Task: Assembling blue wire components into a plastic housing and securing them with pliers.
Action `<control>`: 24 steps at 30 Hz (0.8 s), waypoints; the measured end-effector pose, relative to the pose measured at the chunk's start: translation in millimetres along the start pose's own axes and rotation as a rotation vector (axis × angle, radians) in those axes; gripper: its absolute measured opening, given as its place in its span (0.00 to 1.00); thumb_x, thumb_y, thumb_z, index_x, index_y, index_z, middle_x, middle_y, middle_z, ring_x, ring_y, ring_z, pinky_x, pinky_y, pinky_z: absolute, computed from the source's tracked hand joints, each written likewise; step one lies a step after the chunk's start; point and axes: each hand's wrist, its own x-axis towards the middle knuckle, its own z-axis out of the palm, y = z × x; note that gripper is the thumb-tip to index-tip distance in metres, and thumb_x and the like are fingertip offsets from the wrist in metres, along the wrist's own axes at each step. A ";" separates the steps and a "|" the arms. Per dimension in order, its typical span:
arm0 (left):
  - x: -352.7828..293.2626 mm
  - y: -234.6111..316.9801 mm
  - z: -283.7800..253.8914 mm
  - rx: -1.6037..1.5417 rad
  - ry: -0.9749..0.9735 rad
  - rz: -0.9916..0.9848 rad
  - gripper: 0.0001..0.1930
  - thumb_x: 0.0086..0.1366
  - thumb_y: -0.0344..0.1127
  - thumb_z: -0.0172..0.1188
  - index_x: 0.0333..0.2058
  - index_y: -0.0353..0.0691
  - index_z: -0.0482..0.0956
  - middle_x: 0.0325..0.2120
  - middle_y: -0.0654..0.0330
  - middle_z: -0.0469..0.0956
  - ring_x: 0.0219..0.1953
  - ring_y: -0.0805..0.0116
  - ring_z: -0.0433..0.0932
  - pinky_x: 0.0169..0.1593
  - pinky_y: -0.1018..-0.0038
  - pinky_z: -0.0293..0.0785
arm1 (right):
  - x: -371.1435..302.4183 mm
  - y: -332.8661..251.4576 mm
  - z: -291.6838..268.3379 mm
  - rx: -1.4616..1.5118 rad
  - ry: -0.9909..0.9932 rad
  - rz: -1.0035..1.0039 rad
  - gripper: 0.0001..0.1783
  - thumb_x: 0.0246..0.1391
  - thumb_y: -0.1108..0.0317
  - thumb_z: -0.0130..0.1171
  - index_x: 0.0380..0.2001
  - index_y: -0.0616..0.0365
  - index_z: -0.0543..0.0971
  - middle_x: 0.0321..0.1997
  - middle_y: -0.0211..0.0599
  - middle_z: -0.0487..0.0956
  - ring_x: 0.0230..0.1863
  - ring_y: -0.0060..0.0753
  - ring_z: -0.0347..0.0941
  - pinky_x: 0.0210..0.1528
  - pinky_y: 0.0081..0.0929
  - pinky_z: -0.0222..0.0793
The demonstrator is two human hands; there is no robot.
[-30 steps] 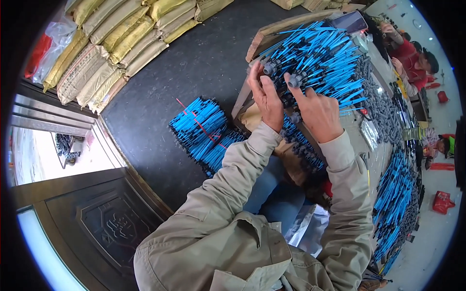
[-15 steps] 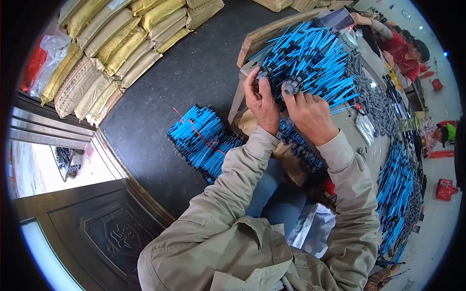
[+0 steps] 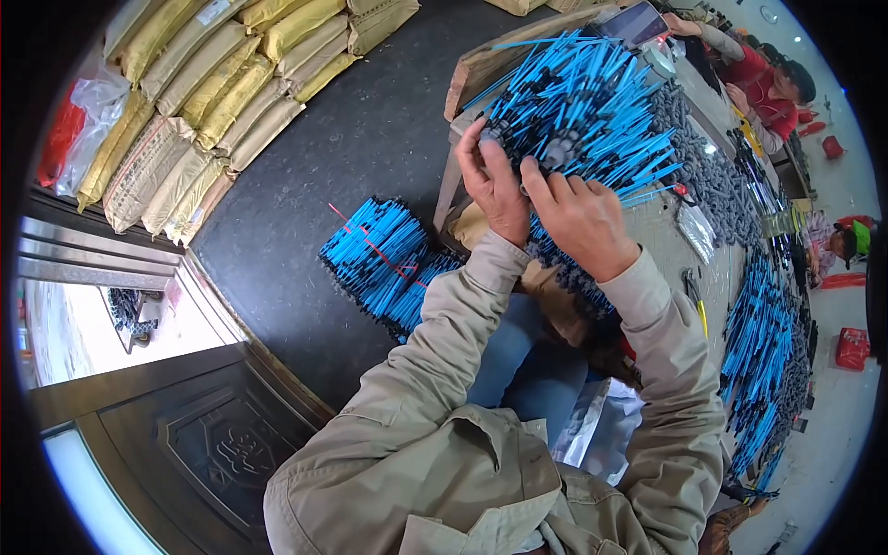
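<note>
My left hand [image 3: 504, 196] is raised over the near edge of the workbench. Its thumb and fingers close on a small grey plastic fitting [image 3: 490, 136]. Close beside it, my right hand [image 3: 583, 217] has its fingers curled, with index finger and thumb near the left hand; a bit of something grey shows there, too small to name. Just beyond the right knuckles is a blurred grey fitting [image 3: 561, 150], apart from the fingers. Behind both hands lies a large heap of thin blue rods with black ends [image 3: 592, 92].
Grey fittings [image 3: 712, 185] are piled along the bench, near pliers with yellow handles [image 3: 696, 301]. Bundled blue rods [image 3: 375, 245] rest on the floor at left. Stacked sacks [image 3: 213, 92] line the far left, above a wooden door [image 3: 185, 444]. A co-worker in red [image 3: 768, 92] sits across.
The grey fitting that was at my right fingertips is now blurred and farther off, over the rods. My right hand has shifted slightly left, its index finger closer to my left hand.
</note>
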 end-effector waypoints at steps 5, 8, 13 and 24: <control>-10.3 -1.2 -20.1 0.051 -0.078 -0.117 0.18 0.70 0.40 0.41 0.53 0.37 0.63 0.44 0.54 0.70 0.41 0.66 0.71 0.47 0.74 0.67 | -3.2 -1.6 -14.4 -0.077 -0.114 0.059 0.29 0.44 0.66 0.55 0.54 0.52 0.68 0.21 0.23 0.67 0.16 0.18 0.63 0.16 0.15 0.58; -11.5 -5.6 -51.6 0.099 -0.231 -0.154 0.21 0.62 0.28 0.52 0.54 0.37 0.65 0.43 0.53 0.72 0.42 0.66 0.72 0.47 0.75 0.68 | -11.6 -16.6 -12.6 0.069 -0.075 0.102 0.30 0.45 0.63 0.55 0.55 0.49 0.67 0.23 0.23 0.66 0.17 0.18 0.63 0.18 0.16 0.59; -5.3 -1.4 -53.2 0.184 -0.344 -0.166 0.19 0.58 0.26 0.57 0.49 0.36 0.73 0.32 0.58 0.76 0.32 0.70 0.73 0.38 0.78 0.70 | -34.6 -20.7 -13.2 0.245 -0.014 0.230 0.31 0.45 0.59 0.59 0.55 0.51 0.67 0.30 0.28 0.70 0.21 0.26 0.67 0.23 0.21 0.64; -6.7 11.9 -54.8 0.553 -0.312 0.211 0.17 0.53 0.25 0.62 0.44 0.34 0.78 0.30 0.56 0.79 0.26 0.70 0.73 0.33 0.78 0.70 | -80.7 -36.9 13.5 0.443 0.069 0.666 0.22 0.44 0.67 0.61 0.46 0.51 0.72 0.45 0.36 0.71 0.38 0.40 0.71 0.35 0.28 0.69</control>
